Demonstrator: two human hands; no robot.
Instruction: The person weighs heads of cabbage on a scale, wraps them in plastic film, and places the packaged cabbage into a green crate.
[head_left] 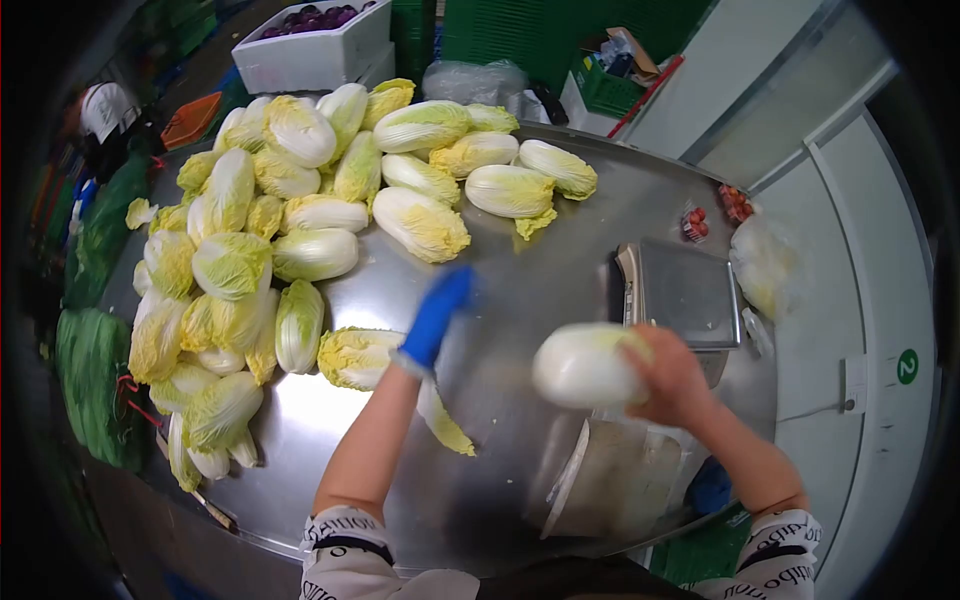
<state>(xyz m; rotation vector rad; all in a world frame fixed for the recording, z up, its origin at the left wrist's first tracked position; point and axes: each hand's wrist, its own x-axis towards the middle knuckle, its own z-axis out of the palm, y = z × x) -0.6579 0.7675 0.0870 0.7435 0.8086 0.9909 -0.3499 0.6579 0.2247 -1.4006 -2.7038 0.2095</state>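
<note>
My right hand (pixel 672 375) is bare and grips one end of a pale napa cabbage (pixel 588 368), raised over the steel table (pixel 500 350) in front of the scale. My left hand (pixel 437 318), in a blue glove, is over the middle of the table; motion smears its fingers. Just below and left of it, partly behind my wrist, lies a yellow-leaved napa cabbage (pixel 352 358). A loose cabbage leaf (pixel 445 420) rests beside my left forearm. Napa cabbages (pixel 228 265) are heaped across the left and back of the table.
A weighing scale (pixel 690 295) stands on the right, with packs of red fruit (pixel 695 223) and a clear plastic bag (pixel 765 265) beyond. A whitish tray-like object (pixel 620 475) sits at the front. Green net sacks (pixel 95 385) flank the left edge. A white box (pixel 310 58) holds purple produce behind.
</note>
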